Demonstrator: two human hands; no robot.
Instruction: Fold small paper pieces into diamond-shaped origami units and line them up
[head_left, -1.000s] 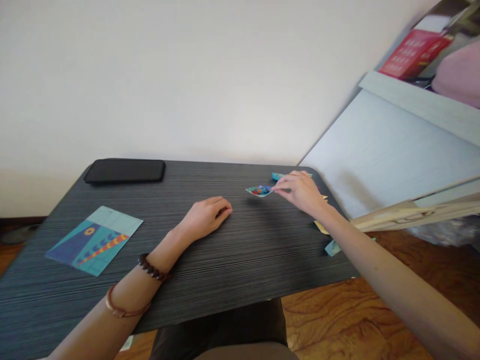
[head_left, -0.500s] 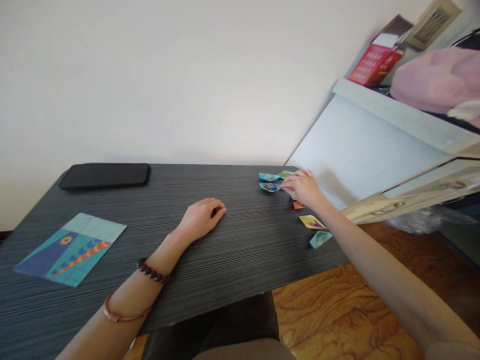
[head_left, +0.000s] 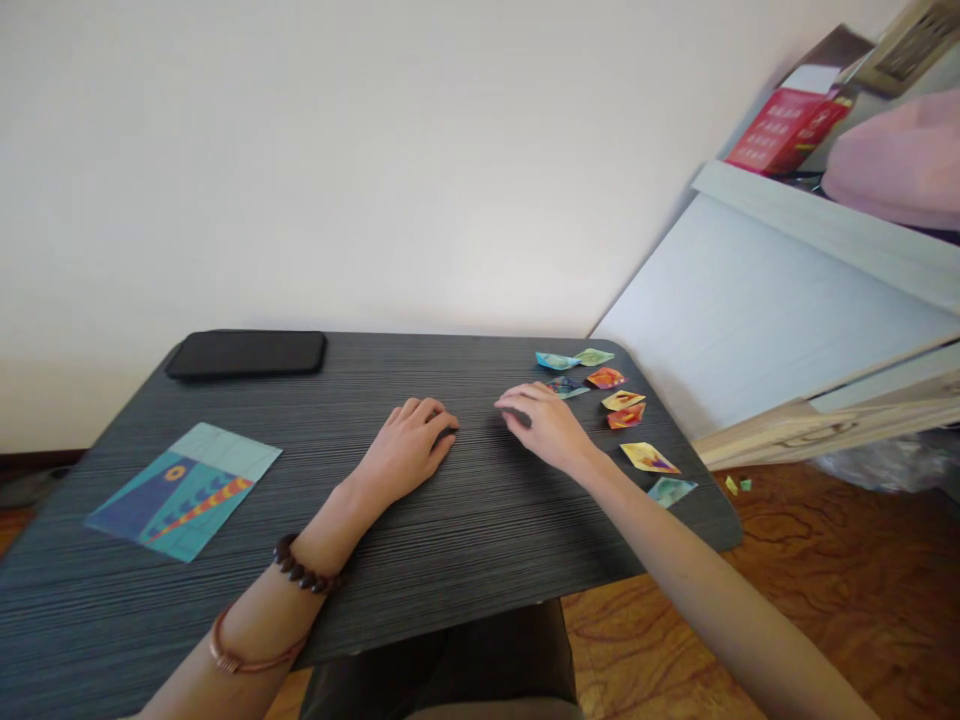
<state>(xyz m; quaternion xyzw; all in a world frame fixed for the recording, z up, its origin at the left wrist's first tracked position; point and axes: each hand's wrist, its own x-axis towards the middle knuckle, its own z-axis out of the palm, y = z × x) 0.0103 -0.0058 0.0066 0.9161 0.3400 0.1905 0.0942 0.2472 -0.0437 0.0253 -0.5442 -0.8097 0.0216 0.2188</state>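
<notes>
My left hand (head_left: pixel 407 448) rests on the dark table with its fingers loosely curved and apart, holding nothing. Over the middle right of the table, my right hand (head_left: pixel 546 425) has thumb and fingers parted, with nothing between them. Just behind it lies a dark blue folded paper piece (head_left: pixel 567 387), partly hidden by the fingers. Several more small folded papers lie along the right side: a blue one (head_left: pixel 557 361), a green one (head_left: pixel 595 357), an orange one (head_left: pixel 606 378), a yellow one (head_left: pixel 649 458) and a teal one (head_left: pixel 671 490).
A teal and purple patterned sheet (head_left: pixel 187 490) lies flat on the table's left. Behind it is a black phone-like slab (head_left: pixel 246 355). The wall borders the table's back; a pale cabinet (head_left: pixel 787 290) with a red box (head_left: pixel 784 130) stands right. Small scraps (head_left: pixel 738 485) lie on the floor.
My right hand has let go of the dark blue folded paper and moved left and toward me, fingers now apart. My left hand has stayed on the table, its fingers slightly more spread.
</notes>
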